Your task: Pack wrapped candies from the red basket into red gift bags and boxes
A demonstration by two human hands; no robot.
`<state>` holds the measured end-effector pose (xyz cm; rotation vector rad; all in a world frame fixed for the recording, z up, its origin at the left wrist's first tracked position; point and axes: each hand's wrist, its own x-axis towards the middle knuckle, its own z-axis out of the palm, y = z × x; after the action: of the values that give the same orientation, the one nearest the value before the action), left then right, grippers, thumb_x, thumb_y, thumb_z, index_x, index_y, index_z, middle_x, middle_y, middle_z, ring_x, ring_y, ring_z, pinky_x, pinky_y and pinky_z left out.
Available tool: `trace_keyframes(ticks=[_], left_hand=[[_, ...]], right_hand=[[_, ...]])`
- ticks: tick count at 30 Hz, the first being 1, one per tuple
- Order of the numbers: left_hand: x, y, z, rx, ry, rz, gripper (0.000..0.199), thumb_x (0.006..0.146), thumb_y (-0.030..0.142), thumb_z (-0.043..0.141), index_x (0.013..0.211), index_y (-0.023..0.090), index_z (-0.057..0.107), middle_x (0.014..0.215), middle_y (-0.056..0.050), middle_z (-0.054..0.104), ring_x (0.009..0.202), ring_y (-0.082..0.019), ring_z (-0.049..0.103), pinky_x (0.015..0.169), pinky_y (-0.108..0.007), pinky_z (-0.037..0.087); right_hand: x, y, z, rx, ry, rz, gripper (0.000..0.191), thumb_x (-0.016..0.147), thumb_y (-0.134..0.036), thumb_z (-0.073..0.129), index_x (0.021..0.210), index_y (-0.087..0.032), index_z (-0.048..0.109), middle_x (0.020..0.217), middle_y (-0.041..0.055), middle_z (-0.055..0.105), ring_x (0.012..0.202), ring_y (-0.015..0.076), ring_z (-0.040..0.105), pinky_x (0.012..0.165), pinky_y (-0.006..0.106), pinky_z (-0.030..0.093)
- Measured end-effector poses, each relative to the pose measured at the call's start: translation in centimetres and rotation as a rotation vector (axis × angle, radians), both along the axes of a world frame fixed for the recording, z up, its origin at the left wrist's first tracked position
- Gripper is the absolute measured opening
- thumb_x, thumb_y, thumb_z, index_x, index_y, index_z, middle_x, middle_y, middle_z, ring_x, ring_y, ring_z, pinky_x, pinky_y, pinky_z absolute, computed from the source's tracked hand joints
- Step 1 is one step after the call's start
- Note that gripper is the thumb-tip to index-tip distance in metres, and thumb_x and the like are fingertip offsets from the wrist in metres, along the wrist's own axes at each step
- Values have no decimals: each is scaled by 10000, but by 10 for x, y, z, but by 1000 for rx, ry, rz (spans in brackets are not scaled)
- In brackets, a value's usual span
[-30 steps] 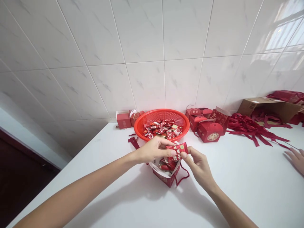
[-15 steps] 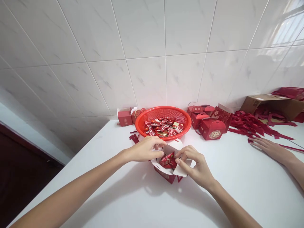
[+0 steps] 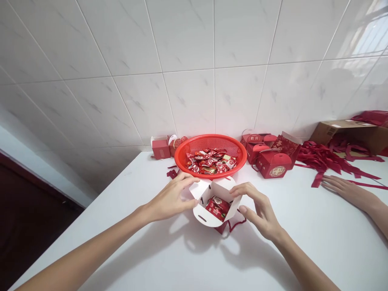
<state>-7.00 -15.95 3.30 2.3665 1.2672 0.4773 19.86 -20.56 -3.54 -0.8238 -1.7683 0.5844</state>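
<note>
An open red gift box (image 3: 222,228) with white inner flaps stands in front of me, tilted a little. Red-wrapped candies (image 3: 217,207) lie inside it. My left hand (image 3: 173,197) holds the box's left flap, thumb below and fingers at its upper edge. On the other side, my right hand (image 3: 259,208) has thumb and forefinger at the right flap. A twisted red cord (image 3: 238,224) hangs from the box by my right hand. Just behind stands a red plastic basket (image 3: 180,158) with many wrapped candies (image 3: 209,161) in it.
Closed red gift boxes (image 3: 271,165) stand right of the basket, others (image 3: 160,148) to its left by the tiled wall. Further right lie dark red ribbons (image 3: 327,157) and a cardboard box (image 3: 336,127). Another person's hand (image 3: 348,190) rests on the white table (image 3: 136,250).
My hands have drawn apart from above the candies to the flaps. The flaps are spread wider and the candies show more. The other person's hand has shifted a ribbon end.
</note>
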Motion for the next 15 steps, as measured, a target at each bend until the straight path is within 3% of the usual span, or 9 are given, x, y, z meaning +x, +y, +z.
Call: trace_keyframes(ticks=[6,11,15], left_hand=[[0,-13,-10,-111,-82,-18,476,814,321,652,1276,218,600,1233,-85,587,1039,-240,619,887,-350,533],[4,-28,-19,-62,-144,-91,357,859,221,590,1214,227,627,1143,-53,604,972,-191,629,905,-330,519],[5,-35,-26,-13,-175,-226,463,938,219,522,1399,244,485,1311,-80,575,1138,-202,586,999,-352,483]], right_hand=[[1,4,-5,20,-72,-83,251,892,-347,595,1122,-253,632,1239,108,623,1173,311,562,961,451,467],[-7,5,-12,-6,-75,-180,276,905,-363,632,1162,-266,605,1309,112,580,1219,292,554,1000,449,465],[-11,7,-18,-4,-82,-228,427,888,-387,661,1278,-268,533,1384,119,537,1283,302,508,1023,476,458]])
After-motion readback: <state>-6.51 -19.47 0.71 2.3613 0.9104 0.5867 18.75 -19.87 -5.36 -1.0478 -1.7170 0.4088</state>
